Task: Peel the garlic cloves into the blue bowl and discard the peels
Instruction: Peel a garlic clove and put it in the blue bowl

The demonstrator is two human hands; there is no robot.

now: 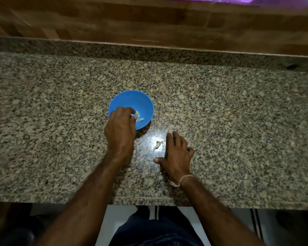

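The blue bowl point(137, 100) stands on the granite counter, with a couple of pale peeled garlic cloves point(140, 119) lying in its bottom. My left hand point(120, 128) reaches over the bowl's near rim, and its curled fingertips pinch a pale garlic clove point(133, 116) inside the bowl. To the right of the bowl, my right hand point(176, 153) rests on the counter with fingers stretched out and holds nothing. A dry garlic peel point(156, 145) lies on the counter just left of those fingers, in a bright patch of light.
The granite counter point(238, 121) runs wide to both sides, with its front edge close to my body. A wooden wall panel point(149, 23) rises behind the raised back ledge. Something purple point(238, 0) sits at the top right.
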